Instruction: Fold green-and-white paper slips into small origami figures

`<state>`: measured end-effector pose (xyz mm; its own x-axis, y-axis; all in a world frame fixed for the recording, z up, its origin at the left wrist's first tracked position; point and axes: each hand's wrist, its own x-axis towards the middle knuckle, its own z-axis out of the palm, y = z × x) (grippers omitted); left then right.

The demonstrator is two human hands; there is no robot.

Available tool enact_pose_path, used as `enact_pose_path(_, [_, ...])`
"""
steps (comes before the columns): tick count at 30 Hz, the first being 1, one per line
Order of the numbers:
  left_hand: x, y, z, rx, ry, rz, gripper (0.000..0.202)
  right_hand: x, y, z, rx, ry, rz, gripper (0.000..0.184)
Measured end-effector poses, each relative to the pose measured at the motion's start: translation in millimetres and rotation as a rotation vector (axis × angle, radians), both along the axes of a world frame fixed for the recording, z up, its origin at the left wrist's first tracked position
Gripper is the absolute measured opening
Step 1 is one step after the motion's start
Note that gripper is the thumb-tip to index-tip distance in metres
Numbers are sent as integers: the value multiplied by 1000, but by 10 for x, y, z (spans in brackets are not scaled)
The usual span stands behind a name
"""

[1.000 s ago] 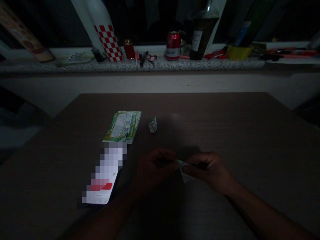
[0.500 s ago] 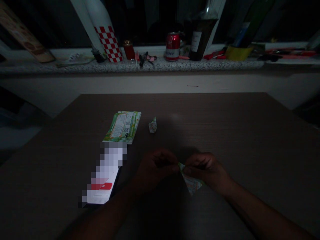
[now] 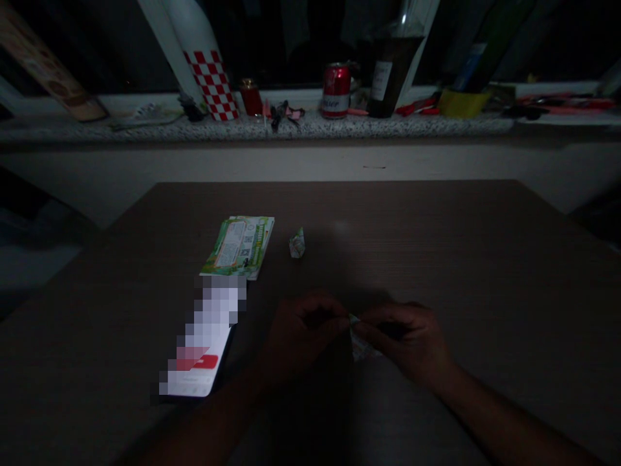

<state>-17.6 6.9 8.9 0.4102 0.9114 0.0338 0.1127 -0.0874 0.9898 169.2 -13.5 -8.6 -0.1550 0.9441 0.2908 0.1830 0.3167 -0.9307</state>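
Between my two hands is a small folded piece of printed paper (image 3: 361, 349), pale with a green edge. My left hand (image 3: 305, 330) pinches its upper left corner between thumb and forefinger. From the other side, my right hand (image 3: 407, 333) pinches the same upper end, its fingertips nearly touching the left ones. The right fingers hide much of the paper. Farther back on the table stands a small folded paper piece (image 3: 297, 244) with a pointed top. To its left lies a stack of green printed sheets (image 3: 237, 247).
A phone (image 3: 198, 369) with a lit screen lies left of my hands on the brown table (image 3: 427, 226). Behind, the stone windowsill (image 3: 301, 133) bears a checkered bottle (image 3: 213, 84), a red can (image 3: 336, 90), a dark bottle (image 3: 381, 81) and a yellow container (image 3: 463, 102). The light is dim.
My right hand has shifted slightly right and down, and its fingers now cover more of the paper. Less of the paper's lower tip shows. My left hand has barely moved.
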Motion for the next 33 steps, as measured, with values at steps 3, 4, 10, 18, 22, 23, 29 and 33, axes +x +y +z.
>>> enact_pose_path(3, [4, -10, 4, 73, 48, -12, 7, 4, -3, -7, 180, -101, -29, 5])
enact_pose_path(4, [5, -14, 2, 95, 59, -11, 8, 8, -1, -11, 232, -121, -28, 5])
enact_pose_path(10, [2, -33, -11, 311, 98, 0, 3, 29, 0, -20, 397, -161, 3, 10])
enact_pose_path(18, [-31, -18, -4, 410, 110, -58, 8, 29, 7, 14, 363, -198, 39, 3])
enact_pose_path(22, [-42, -13, 17, 420, 110, -75, 9, 37, 5, 13, 312, -201, 47, 7])
enact_pose_path(23, [-42, -14, 21, 428, 115, -72, 9, 38, 5, 12, 314, -206, 49, 8])
enact_pose_path(29, [-34, -21, 7, 482, 169, -56, 10, 32, 23, 26, 442, -175, 31, 12])
enact_pose_path(33, [-21, -30, 4, 458, 162, -23, 9, 34, 24, 53, 450, -184, 35, 12])
